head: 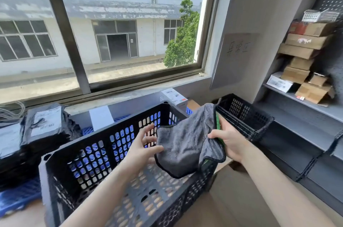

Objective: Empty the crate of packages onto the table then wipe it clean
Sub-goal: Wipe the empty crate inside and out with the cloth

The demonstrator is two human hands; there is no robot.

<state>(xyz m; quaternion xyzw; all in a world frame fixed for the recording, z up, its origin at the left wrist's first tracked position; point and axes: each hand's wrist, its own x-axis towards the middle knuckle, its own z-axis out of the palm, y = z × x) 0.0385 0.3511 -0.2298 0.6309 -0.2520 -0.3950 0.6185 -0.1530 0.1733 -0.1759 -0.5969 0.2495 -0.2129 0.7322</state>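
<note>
Over the black crate (104, 133), the right hand (230, 139) grips a grey, green-edged cloth (185, 145). The left hand (143, 145), fingers spread, touches the cloth's left side with its thumb. Black packages (46, 126) lie stacked beside the crate's left wall.

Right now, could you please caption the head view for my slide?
Right hand grips a grey cloth over the empty black crate; left hand open beside it.

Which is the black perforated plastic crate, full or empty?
Empty: the black perforated plastic crate shows only its bare holed floor.
</note>
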